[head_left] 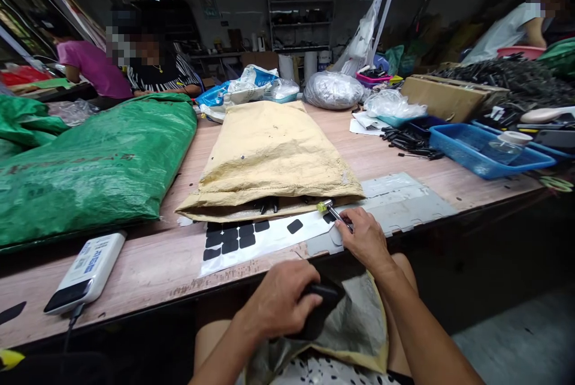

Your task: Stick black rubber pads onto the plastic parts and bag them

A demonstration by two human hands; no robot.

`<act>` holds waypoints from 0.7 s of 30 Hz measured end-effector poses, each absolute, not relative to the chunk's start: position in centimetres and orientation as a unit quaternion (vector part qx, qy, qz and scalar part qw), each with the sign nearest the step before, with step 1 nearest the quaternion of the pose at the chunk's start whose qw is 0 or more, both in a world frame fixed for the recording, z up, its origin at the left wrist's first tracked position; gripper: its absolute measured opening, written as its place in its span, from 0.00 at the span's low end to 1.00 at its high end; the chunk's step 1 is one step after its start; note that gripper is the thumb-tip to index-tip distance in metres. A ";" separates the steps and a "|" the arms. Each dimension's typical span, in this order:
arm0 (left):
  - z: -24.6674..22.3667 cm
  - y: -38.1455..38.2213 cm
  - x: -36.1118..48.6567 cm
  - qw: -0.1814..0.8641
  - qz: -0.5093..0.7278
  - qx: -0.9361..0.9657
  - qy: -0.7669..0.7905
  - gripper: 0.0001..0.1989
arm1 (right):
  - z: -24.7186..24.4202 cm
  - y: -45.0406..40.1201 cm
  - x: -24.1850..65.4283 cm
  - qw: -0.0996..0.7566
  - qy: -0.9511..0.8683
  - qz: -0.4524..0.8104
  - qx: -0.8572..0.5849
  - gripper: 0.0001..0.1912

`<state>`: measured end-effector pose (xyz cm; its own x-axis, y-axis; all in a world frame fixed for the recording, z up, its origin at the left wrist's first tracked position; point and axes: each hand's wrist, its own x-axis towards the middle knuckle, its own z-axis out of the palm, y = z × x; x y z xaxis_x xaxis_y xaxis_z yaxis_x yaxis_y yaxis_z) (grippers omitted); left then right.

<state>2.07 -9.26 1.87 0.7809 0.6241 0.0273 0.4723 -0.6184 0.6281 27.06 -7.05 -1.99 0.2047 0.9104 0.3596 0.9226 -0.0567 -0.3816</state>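
Note:
My right hand is closed round a thin metal rod with a yellow-green tip, held over the right end of a white sheet. Black rounded stickers cover the sheet's left part, and a single one lies apart. Below the table edge, my left hand grips a black object above an open sack on the lap. A tan sack lies on the table beyond the sheet, its mouth facing me with dark pieces inside.
To the left are a green sack and a white power bank with a cable. A grey board and blue tray are at right, near black parts. Several people sit across the room.

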 end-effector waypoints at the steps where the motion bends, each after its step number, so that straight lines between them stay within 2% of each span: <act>1: 1.0 -10.2 2.3 0.326 0.101 0.888 0.309 0.07 | -2.1 -7.1 27.0 0.273 -0.631 -0.016 -0.726 0.06; 6: -5.9 -12.4 2.6 0.330 -0.018 0.852 0.406 0.11 | -2.3 -7.2 26.8 0.273 -0.631 -0.043 -0.725 0.06; 9: -8.0 -12.7 2.5 0.325 -0.072 0.835 0.438 0.14 | -2.2 -7.3 26.7 0.270 -0.629 -0.038 -0.728 0.06; 12: -6.2 -12.6 2.9 0.343 -0.047 0.845 0.407 0.12 | -2.1 -7.3 26.7 0.266 -0.627 -0.033 -0.732 0.06; 17: 0.3 -8.2 3.9 0.363 0.125 0.843 0.376 0.08 | -2.0 -7.3 26.6 0.269 -0.623 -0.034 -0.733 0.06; 19: 1.9 -4.8 3.8 0.287 0.210 0.818 0.453 0.10 | -2.1 -7.3 26.6 0.270 -0.624 -0.035 -0.733 0.06; 21: 2.6 -1.3 3.5 0.168 0.267 0.781 0.539 0.09 | -2.2 -7.2 26.6 0.272 -0.624 -0.037 -0.731 0.06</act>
<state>3.50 -1.32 2.55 0.2757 0.9320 0.2352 0.7527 -0.3615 0.5502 26.63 -7.22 -2.15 0.2172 0.8930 0.3942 0.9337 -0.0724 -0.3506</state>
